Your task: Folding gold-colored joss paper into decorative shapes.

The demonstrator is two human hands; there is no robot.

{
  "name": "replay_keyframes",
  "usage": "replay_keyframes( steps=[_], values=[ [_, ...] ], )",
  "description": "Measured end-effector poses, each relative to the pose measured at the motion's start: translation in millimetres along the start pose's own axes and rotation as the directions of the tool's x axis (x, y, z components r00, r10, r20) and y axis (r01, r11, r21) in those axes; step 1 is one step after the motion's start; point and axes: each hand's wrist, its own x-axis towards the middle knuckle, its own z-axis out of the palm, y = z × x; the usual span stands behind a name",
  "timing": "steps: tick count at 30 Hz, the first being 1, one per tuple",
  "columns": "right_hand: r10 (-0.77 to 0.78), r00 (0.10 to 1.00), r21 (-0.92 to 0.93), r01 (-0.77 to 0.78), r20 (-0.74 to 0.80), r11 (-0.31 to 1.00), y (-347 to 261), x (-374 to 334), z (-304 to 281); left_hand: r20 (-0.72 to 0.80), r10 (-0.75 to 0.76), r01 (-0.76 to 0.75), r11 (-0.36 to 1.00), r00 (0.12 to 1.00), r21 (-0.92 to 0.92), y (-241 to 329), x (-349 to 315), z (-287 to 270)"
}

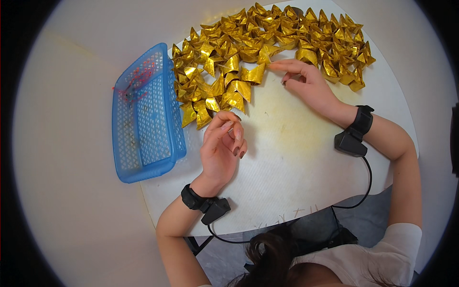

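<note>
A crowd of folded gold foil paper ingots covers the far side of the white table. My right hand reaches over the table toward the middle of the near row. Its index finger stretches out to the edge of one ingot, seemingly touching it; the thumb is apart and nothing is held. Just below the near-left ingots, my left hand is raised, palm inward. Its fingers are loosely bent and apart, with nothing visible between them.
A blue plastic basket with lattice walls stands tilted in view at the left, some small red pieces inside it. Black wrist devices trail cables over the table's near edge. A dark round object sits behind the ingots.
</note>
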Motion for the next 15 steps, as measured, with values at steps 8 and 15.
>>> replay_keyframes(
  steps=[8,15],
  values=[
    [-0.011,0.991,0.382,-0.041,0.133,0.923,-28.7,-8.4,2.4,-0.024,0.012,-0.012,1.0,1.0,0.004,0.0,-0.9,-3.0],
    [-0.103,0.861,0.485,-0.179,0.499,0.856,-31.5,-15.7,4.0,0.057,-0.039,0.045,0.993,0.998,-0.111,0.8,4.5,-1.4]
  ],
)
